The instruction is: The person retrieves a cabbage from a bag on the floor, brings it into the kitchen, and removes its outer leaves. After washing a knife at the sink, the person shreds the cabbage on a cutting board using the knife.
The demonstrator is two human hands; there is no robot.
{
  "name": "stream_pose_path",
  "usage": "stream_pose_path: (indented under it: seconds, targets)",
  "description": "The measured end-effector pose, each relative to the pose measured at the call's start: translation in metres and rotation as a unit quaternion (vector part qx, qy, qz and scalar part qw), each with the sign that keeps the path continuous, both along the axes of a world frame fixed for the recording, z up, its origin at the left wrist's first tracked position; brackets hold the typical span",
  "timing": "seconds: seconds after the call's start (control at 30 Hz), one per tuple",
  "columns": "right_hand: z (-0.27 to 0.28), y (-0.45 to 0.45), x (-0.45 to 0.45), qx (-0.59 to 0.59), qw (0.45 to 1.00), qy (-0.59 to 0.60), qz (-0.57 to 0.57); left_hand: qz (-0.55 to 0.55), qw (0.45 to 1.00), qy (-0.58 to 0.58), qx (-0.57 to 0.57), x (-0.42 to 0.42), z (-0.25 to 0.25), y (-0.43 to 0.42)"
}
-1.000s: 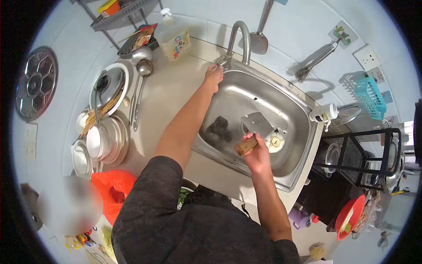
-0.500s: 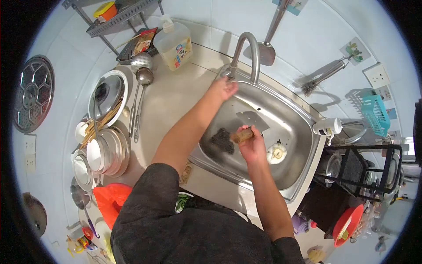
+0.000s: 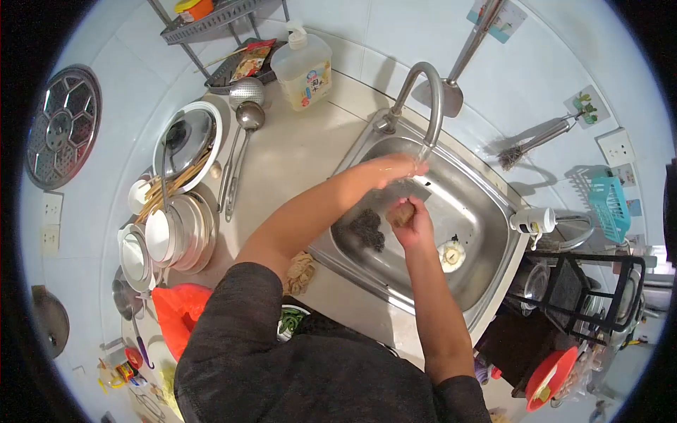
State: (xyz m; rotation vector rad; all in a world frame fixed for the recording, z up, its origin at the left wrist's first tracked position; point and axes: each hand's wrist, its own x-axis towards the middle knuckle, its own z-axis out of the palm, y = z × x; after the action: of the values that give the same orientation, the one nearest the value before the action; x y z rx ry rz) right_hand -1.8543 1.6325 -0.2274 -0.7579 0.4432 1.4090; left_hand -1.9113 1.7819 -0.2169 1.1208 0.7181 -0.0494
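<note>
My left hand is held beneath the spout of the faucet, where water seems to run onto it. Its fingers are partly blurred but stretched out, with nothing visible in them. In my right hand is a stubby brown wooden-looking handle, its end turned towards me. Just beyond lies a grey flat blade; together they look like a cleaver, though my fingers hide the join. The metal sink below holds a dark clump on the left and a round white piece on the right.
Left of the sink are two metal ladles, stacked white bowls and a clear jug. A crumpled cloth lies by the front rim. To the right stands a black rack. A spatula hangs behind the faucet.
My left hand has moved from the faucet's base to under its spout. My right hand has turned the brown handle from sideways to end-on. The whole view has shifted slightly.
</note>
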Motion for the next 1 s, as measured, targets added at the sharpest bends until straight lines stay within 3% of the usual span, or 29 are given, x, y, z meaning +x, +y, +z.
stream_pose_path:
  seconds: [0.1, 0.17, 0.27, 0.3, 0.37, 0.4, 0.5, 0.57, 0.6, 0.67, 0.7, 0.77, 0.87, 0.9, 0.97, 1.0]
  targets:
    - [-0.011, -0.016, 0.010, 0.033, 0.998, 0.018, 0.046, -0.092, 0.988, -0.026, 0.125, -0.023, -0.004, 0.023]
    - [-0.005, -0.027, 0.013, 0.032, 0.996, 0.035, 0.082, -0.040, 0.975, -0.073, 0.204, -0.035, -0.007, 0.032]
    - [0.024, -0.038, 0.019, -0.039, 0.919, -0.242, 0.309, 0.146, 0.973, 0.007, 0.177, -0.038, -0.003, 0.044]
    - [0.038, -0.041, 0.020, -0.064, 0.853, -0.350, 0.382, 0.181, 0.945, 0.039, 0.268, -0.040, -0.008, 0.051]
    - [0.057, -0.048, 0.023, -0.113, 0.665, -0.540, 0.503, 0.244, 0.860, 0.102, 0.437, -0.040, -0.023, 0.066]
    - [0.033, -0.059, 0.029, -0.061, 0.324, -0.812, 0.481, 0.250, 0.850, 0.126, 0.445, -0.038, -0.031, 0.072]
    - [0.063, -0.046, 0.023, -0.062, 0.141, -0.852, 0.501, 0.231, 0.836, 0.185, 0.463, -0.030, -0.047, 0.087]
    - [0.062, -0.036, 0.024, -0.017, 0.072, -0.880, 0.469, 0.171, 0.843, 0.207, 0.467, -0.025, -0.051, 0.094]
    - [0.061, -0.029, 0.025, 0.007, 0.036, -0.893, 0.449, 0.215, 0.884, 0.176, 0.376, -0.021, -0.052, 0.097]
    - [0.065, -0.013, 0.022, 0.041, -0.008, -0.888, 0.458, 0.293, 0.933, 0.105, 0.181, -0.012, -0.062, 0.099]
    - [0.066, -0.010, 0.019, 0.057, -0.029, -0.884, 0.463, 0.298, 0.938, 0.095, 0.150, -0.010, -0.067, 0.100]
    - [0.068, -0.012, 0.017, 0.061, -0.011, -0.893, 0.446, 0.307, 0.945, 0.073, 0.088, -0.004, -0.077, 0.107]
    - [0.074, -0.033, 0.026, 0.026, 0.037, -0.892, 0.450, 0.354, 0.931, 0.029, 0.090, -0.004, -0.086, 0.106]
    - [0.076, -0.047, 0.032, 0.009, 0.056, -0.887, 0.457, 0.334, 0.908, 0.072, 0.243, -0.004, -0.085, 0.098]
    - [0.078, -0.080, 0.044, -0.055, 0.124, -0.874, 0.467, 0.270, 0.790, 0.151, 0.529, -0.004, -0.060, 0.069]
    - [0.086, -0.096, 0.048, -0.089, 0.164, -0.856, 0.483, 0.283, 0.797, 0.151, 0.512, -0.004, -0.058, 0.063]
